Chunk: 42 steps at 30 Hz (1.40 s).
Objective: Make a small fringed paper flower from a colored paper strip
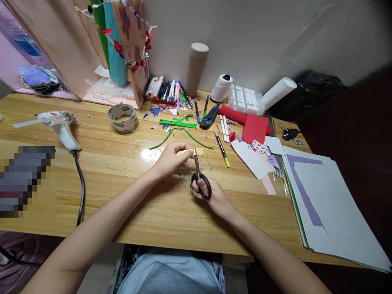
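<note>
Gripping at both ends of the action now: left hand (174, 156) pinching a pale orange strip (199, 151) just above the table (147, 220), right hand (216, 198) closed round the black-handled scissors (197, 171)!

And where do the blades stand?

Right across the strip, near its right end, with a short bit showing beyond them! Whether they've bitten through, I cannot tell from here; I'd call this cut unfinished

Anything finished nearby?

Just past the fingers, a green bent stem (176, 129) lies shaped into a shallow peak, and behind it flat green strips (174, 122) rest crossed. Those look like pieces already made, I'd judge

And the mess?

Tiny scraps (183, 179) all over the wood, so plenty of snipping looks done! Farther out, the glue gun (63, 132) lies on its own at the left, the tape roll (124, 124) stands beyond the hands, and nothing seems joined to that orange strip
</note>
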### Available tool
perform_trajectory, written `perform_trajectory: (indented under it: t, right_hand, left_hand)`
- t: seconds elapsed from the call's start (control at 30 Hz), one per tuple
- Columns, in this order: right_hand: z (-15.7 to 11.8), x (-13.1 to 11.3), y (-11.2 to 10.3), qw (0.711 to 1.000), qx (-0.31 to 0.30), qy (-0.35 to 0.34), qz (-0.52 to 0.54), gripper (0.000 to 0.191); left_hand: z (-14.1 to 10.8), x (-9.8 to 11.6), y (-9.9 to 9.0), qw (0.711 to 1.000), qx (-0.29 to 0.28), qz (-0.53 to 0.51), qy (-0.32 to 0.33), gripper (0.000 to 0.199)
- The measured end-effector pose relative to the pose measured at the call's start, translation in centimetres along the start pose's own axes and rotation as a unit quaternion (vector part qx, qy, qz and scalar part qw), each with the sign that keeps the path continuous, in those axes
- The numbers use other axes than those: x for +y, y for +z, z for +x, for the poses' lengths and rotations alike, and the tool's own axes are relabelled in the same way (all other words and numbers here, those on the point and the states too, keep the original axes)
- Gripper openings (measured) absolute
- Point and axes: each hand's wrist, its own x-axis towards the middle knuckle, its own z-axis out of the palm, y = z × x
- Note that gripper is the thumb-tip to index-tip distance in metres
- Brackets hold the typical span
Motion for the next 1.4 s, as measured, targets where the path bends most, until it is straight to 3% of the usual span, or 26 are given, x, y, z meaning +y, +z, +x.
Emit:
perform_trajectory:
  t: [0.47,0.73,0.97,1.4]
  right_hand:
    - [0.4,-0.3,0.0,0.999,0.002,0.009,0.047,0.053]
    - [0.0,-0.3,-0.3,0.996,-0.076,0.004,0.040,0.060]
    - [0.0,-0.2,-0.6,0.996,-0.088,0.003,0.016,0.058]
    - [0.1,0.4,-0.2,0.999,-0.033,-0.005,0.021,0.052]
  left_hand:
    - [0.1,-0.1,0.1,0.999,-0.008,-0.030,-0.030,0.024]
    - [0.0,-0.1,-0.1,1.000,-0.007,0.030,-0.005,0.024]
    - [-0.1,0.2,-0.1,0.997,-0.005,0.074,0.020,0.023]
    - [0.0,0.0,0.0,0.999,-0.004,0.047,0.000,0.023]
